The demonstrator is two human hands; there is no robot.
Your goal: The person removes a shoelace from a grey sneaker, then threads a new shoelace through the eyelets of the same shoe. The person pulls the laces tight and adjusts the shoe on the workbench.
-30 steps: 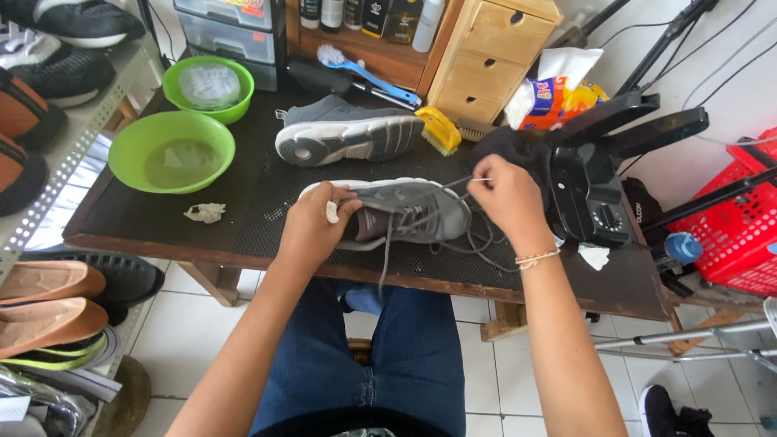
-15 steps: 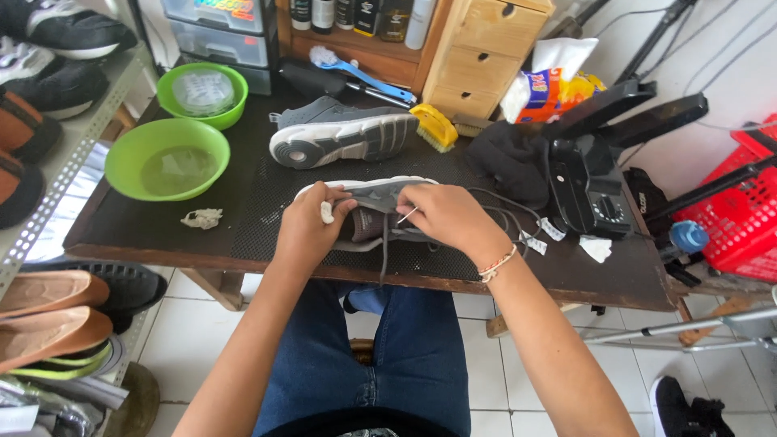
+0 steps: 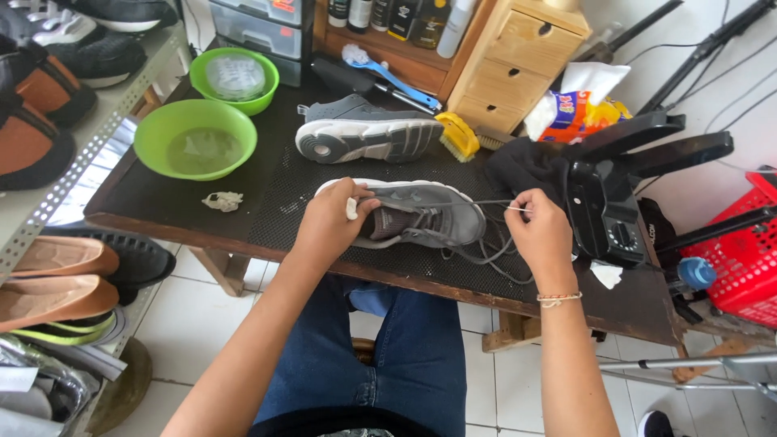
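Note:
A grey sneaker [image 3: 441, 212] with a white sole lies on the dark table [image 3: 162, 202] in front of me. My left hand [image 3: 332, 222] grips its heel end and holds a small white wad against it. My right hand [image 3: 541, 235] pinches the grey shoelace [image 3: 486, 204] and holds it out taut to the right of the shoe. More lace lies looped on the mat below the toe. The matching grey sneaker [image 3: 368, 136] lies on its side farther back, sole toward me.
Two green bowls [image 3: 194, 139] stand at the back left, a yellow brush [image 3: 460, 134] and a blue brush [image 3: 388, 73] behind the shoes. A wooden drawer box [image 3: 518, 69], a black device [image 3: 607, 194], a red basket [image 3: 740, 259] and shelves of shoes [image 3: 48, 267] surround the table.
My right hand was over the shoe's tongue half a second ago and has pulled the lace out to the right. My left hand stays on the heel.

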